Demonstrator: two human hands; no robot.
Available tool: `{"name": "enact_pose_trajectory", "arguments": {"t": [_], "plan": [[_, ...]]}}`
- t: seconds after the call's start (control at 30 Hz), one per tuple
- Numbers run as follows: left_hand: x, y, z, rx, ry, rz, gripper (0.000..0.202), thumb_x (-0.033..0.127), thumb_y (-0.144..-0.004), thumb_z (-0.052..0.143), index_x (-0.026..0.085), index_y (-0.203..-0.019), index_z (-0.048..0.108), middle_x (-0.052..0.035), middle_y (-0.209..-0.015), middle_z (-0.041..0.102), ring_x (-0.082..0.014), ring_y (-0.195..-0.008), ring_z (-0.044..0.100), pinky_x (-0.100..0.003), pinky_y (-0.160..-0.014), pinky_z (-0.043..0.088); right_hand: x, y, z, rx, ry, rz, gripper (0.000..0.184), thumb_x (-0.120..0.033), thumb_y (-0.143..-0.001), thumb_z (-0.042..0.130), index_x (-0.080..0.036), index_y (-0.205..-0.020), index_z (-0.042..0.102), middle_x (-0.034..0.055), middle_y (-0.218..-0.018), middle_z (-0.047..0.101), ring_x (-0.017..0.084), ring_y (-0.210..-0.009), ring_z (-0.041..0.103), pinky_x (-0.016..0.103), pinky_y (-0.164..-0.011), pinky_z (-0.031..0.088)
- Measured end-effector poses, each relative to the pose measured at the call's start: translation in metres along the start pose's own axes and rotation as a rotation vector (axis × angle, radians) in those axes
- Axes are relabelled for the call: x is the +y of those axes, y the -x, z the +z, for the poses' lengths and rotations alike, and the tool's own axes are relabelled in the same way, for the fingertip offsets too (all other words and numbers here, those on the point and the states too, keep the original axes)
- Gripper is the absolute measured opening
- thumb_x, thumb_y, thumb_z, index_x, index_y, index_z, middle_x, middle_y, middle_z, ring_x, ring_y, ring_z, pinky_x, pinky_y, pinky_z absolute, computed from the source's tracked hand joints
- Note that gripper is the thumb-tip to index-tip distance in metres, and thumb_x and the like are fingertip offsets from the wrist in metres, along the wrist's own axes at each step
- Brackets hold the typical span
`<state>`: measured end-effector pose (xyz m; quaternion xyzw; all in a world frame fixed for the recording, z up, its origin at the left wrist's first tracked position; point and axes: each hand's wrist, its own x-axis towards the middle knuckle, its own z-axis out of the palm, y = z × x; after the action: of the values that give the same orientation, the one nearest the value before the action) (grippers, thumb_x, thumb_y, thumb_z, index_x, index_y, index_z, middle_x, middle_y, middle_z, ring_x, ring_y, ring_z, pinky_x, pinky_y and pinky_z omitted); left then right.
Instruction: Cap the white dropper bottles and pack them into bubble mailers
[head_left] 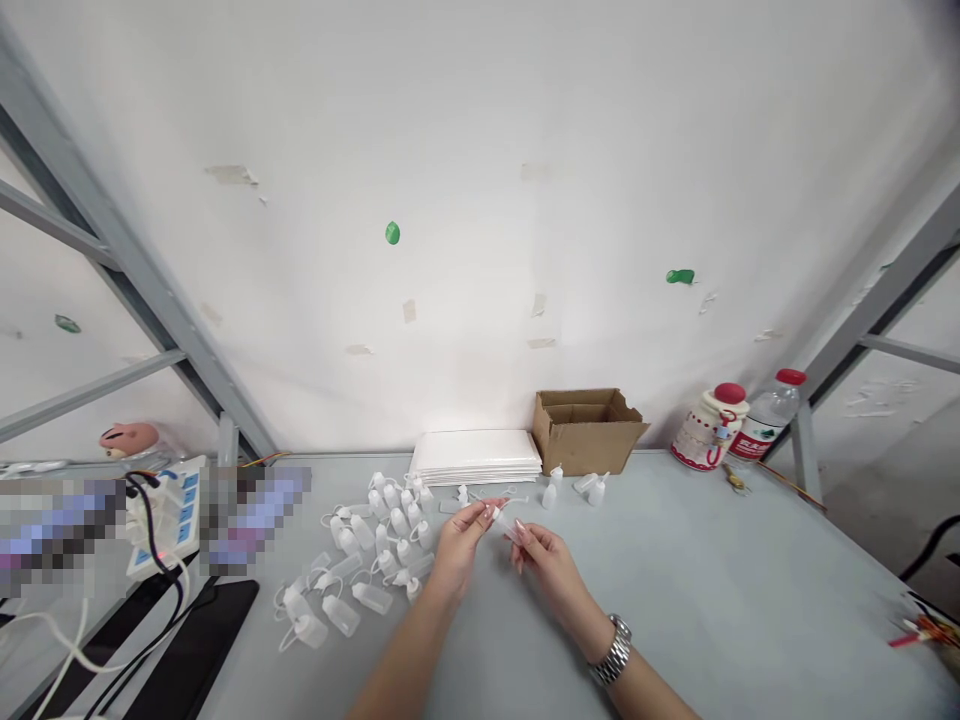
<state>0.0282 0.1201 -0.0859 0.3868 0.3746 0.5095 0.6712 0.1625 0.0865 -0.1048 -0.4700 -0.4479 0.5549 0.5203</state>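
Note:
Between my two hands is a small translucent squeeze bottle (507, 522), held tilted above the grey table. My left hand (463, 545) pinches its cap end, where a thin white strap sticks out. The fingers of my right hand (541, 555) are closed on the bottle's lower end; a metal watch sits on that wrist. Several similar squeeze bottles (341, 614) lie and stand in a loose group left of my left hand. A few more stand beyond my hands, among them an upright bottle (551, 490) in front of the box.
A stack of white padded envelopes (476, 455) and an open cardboard box (589, 435) stand against the wall. At the right are a cream jar (709, 425) and a red-capped bottle (769, 415). A power strip (169, 520), cables and a black flat object (195, 650) occupy the left.

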Motion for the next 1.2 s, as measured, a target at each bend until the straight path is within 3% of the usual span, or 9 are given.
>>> {"name": "enact_pose_trajectory", "arguments": {"t": [0.17,0.3,0.37,0.5,0.6,0.77,0.93,1.03,1.2], "plan": [[0.003,0.0,-0.001,0.016,0.055,-0.084,0.051,0.057,-0.06,0.072,0.017,-0.093,0.073,-0.0116,-0.101,0.072,-0.0245,-0.102,0.061,-0.036,-0.093,0.041,0.0,0.004,-0.003,0.146,0.223,-0.198,0.04,-0.057,-0.077,0.058,-0.017,-0.085,0.063,0.0047,-0.074,0.064,0.02,-0.07,0.057,0.033,-0.069,0.045],[0.004,-0.002,-0.005,0.116,-0.163,-0.103,0.056,0.068,-0.061,0.062,0.014,-0.072,0.071,-0.0091,-0.071,0.071,-0.0206,-0.071,0.064,-0.034,-0.075,0.046,0.008,0.006,-0.01,0.255,0.587,-0.47,0.026,-0.041,-0.088,0.051,-0.02,-0.099,0.062,0.0068,-0.088,0.066,0.021,-0.082,0.058,0.039,-0.082,0.042],[0.005,-0.001,-0.004,0.07,-0.3,-0.041,0.054,0.068,-0.061,0.062,0.015,-0.058,0.067,-0.0052,-0.057,0.065,-0.0178,-0.06,0.059,-0.032,-0.069,0.045,0.012,0.005,-0.014,0.297,0.738,-0.609,0.022,-0.035,-0.089,0.05,-0.019,-0.101,0.06,0.0056,-0.085,0.065,0.02,-0.077,0.058,0.041,-0.084,0.04],[0.008,0.002,0.001,-0.112,-0.372,0.038,0.044,0.06,-0.062,0.067,0.017,-0.055,0.064,-0.001,-0.054,0.062,-0.0154,-0.058,0.056,-0.029,-0.065,0.044,0.015,0.003,-0.017,0.334,0.921,-0.798,0.018,-0.026,-0.092,0.047,-0.019,-0.106,0.056,0.005,-0.085,0.065,0.018,-0.077,0.059,0.04,-0.083,0.038],[0.009,0.004,0.003,-0.125,-0.333,0.097,0.039,0.055,-0.062,0.07,0.017,-0.055,0.064,-0.0001,-0.054,0.061,-0.0143,-0.057,0.054,-0.027,-0.063,0.044,0.014,0.003,-0.016,0.328,1.002,-0.868,0.017,-0.02,-0.092,0.047,-0.018,-0.107,0.055,0.0045,-0.083,0.064,0.018,-0.078,0.059,0.04,-0.084,0.037],[0.009,0.007,-0.002,-0.102,-0.299,0.169,0.036,0.052,-0.068,0.068,0.017,-0.061,0.067,0.0013,-0.051,0.057,-0.0123,-0.055,0.051,-0.025,-0.06,0.041,0.013,0.007,-0.01,0.304,1.052,-0.905,0.017,-0.014,-0.091,0.045,-0.019,-0.104,0.055,0.0029,-0.081,0.064,0.017,-0.078,0.06,0.043,-0.091,0.033],[0.007,0.005,-0.007,0.046,-0.175,0.202,0.052,0.061,-0.078,0.048,0.015,-0.071,0.071,-0.0018,-0.056,0.06,-0.013,-0.055,0.052,-0.026,-0.058,0.04,0.012,0.007,-0.009,0.376,0.882,-0.748,0.013,-0.029,-0.091,0.051,-0.019,-0.097,0.057,0.0019,-0.076,0.063,0.018,-0.072,0.058,0.04,-0.081,0.039],[0.005,0.001,-0.008,0.19,-0.19,0.186,0.046,0.059,-0.072,0.058,0.016,-0.077,0.072,-0.0042,-0.068,0.068,-0.0158,-0.065,0.059,-0.028,-0.066,0.044,0.01,0.006,-0.01,0.43,0.759,-0.652,0.022,-0.039,-0.089,0.052,-0.02,-0.095,0.06,0.0034,-0.077,0.064,0.019,-0.072,0.058,0.036,-0.072,0.043],[0.003,0.001,-0.001,0.102,-0.189,0.095,0.038,0.043,-0.052,0.08,0.018,-0.079,0.072,-0.0082,-0.093,0.073,-0.0232,-0.089,0.064,-0.034,-0.085,0.047,0.009,0.01,-0.004,0.352,0.72,-0.649,0.021,-0.039,-0.089,0.053,-0.021,-0.095,0.061,0.0031,-0.077,0.065,0.019,-0.074,0.059,0.036,-0.074,0.044]]}}
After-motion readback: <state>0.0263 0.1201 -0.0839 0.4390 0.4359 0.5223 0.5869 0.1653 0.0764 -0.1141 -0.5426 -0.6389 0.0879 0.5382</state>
